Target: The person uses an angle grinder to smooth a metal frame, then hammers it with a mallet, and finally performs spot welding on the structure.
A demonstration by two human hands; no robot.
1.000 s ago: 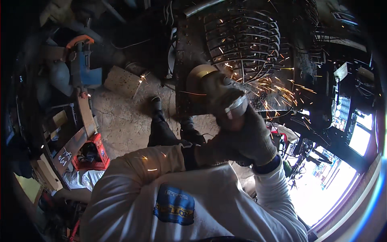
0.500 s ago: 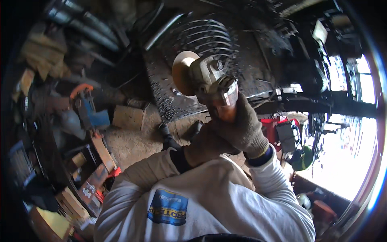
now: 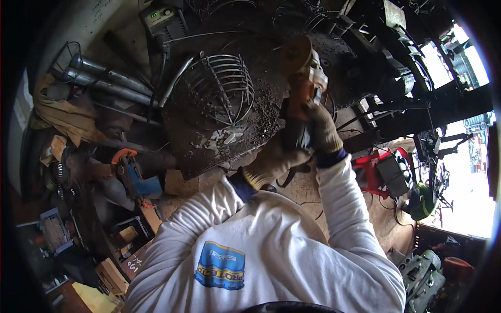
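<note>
I hold an angle grinder (image 3: pixel 301 96) with an orange and dark body, its round tan disc (image 3: pixel 296 55) at the far end. My right hand (image 3: pixel 324 129), in a knitted glove, wraps round the body behind the grinder's head. Lower down, my gloved left hand (image 3: pixel 271 166) grips the dark rear end; its fingers are partly hidden. To the left of the disc, apart from it, a rounded cage of curved metal bars (image 3: pixel 229 83) stands on a dark metal worktop (image 3: pixel 182 156). Dark crumbs and bits of debris are strewn beside the cage.
A box-shaped machine with a lit display (image 3: pixel 166 23) stands at the far left, near metal tubes (image 3: pixel 112 81) and tan cloth (image 3: pixel 62 112). A blue and orange tool (image 3: pixel 141 180) sits at the left. Toward the right are a red frame (image 3: pixel 367 176) and dark metal racks (image 3: pixel 402 117).
The grinder has swung away from in front of the cage, up and to the right, its disc now pointing away from me. My view has shifted, and the cage shows fully. Both hands keep hold.
</note>
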